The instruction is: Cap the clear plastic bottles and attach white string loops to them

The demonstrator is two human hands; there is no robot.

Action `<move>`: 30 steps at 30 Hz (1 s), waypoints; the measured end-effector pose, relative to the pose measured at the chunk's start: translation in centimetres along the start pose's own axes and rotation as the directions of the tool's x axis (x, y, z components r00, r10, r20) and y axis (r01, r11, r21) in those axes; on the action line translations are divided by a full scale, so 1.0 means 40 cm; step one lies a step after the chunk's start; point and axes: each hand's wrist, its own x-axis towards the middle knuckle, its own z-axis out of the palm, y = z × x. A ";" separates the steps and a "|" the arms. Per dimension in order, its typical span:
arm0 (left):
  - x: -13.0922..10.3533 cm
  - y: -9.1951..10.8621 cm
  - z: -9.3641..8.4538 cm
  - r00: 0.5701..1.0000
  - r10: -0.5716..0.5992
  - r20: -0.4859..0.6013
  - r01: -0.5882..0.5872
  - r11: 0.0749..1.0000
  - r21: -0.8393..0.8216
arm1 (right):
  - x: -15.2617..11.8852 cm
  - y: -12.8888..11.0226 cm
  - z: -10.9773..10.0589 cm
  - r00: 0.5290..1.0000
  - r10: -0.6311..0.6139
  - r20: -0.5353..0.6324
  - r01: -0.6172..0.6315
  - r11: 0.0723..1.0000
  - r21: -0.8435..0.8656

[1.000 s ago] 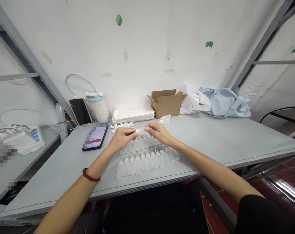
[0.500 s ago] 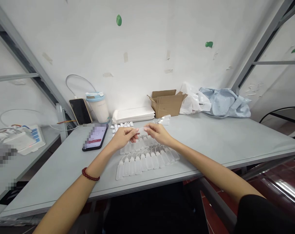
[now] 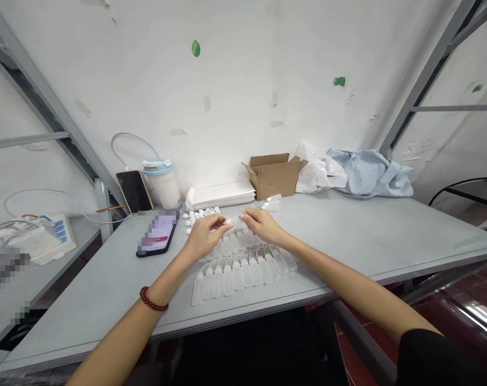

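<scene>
A small translucent piece [image 3: 235,219] spans the gap between my two hands, above the rows of clear tags. My left hand [image 3: 206,234], with a red bead bracelet on the wrist, is closed on its left end, where something white shows at the fingertips. The fingers of my right hand [image 3: 263,225] pinch the right end. Below them, several translucent tags with thin loops [image 3: 237,274] lie side by side in a front row. Another row [image 3: 233,241] lies behind, partly covered by my hands. Small white caps [image 3: 201,213] are scattered behind my left hand.
A phone [image 3: 158,232] lies at the left, near a propped phone [image 3: 134,191] and a lidded cup [image 3: 163,184]. Along the wall stand a white stack [image 3: 221,195], an open cardboard box [image 3: 275,178], a white bag [image 3: 318,170] and blue cloth [image 3: 368,171]. A few clear pieces [image 3: 272,202] lie before the box.
The view has tilted slightly upward. My left hand has turned a little, its fingers drawn together near the white bit; the right hand still pinches the piece.
</scene>
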 end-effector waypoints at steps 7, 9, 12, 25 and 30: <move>0.007 0.004 -0.009 0.996 -0.074 0.049 0.075 0.997 -0.020 | 0.002 0.006 0.003 0.999 -0.020 -0.034 0.021 0.999 0.044; 0.008 0.003 -0.010 0.993 -0.090 0.082 0.091 0.996 -0.019 | 0.002 0.007 0.003 0.999 -0.034 -0.039 0.035 0.999 0.026; 0.006 0.003 -0.012 0.990 -0.077 0.116 0.077 0.997 0.000 | 0.002 0.010 0.005 0.998 -0.054 -0.030 0.054 0.999 -0.006; -0.004 0.011 0.006 0.974 0.223 -0.039 -0.205 0.944 0.258 | 0.007 0.030 0.015 0.999 0.033 0.018 -0.034 0.998 0.054; -0.002 0.011 0.000 0.996 0.073 0.048 -0.081 0.977 0.197 | 0.008 0.034 0.020 0.998 0.064 0.006 -0.064 0.987 0.146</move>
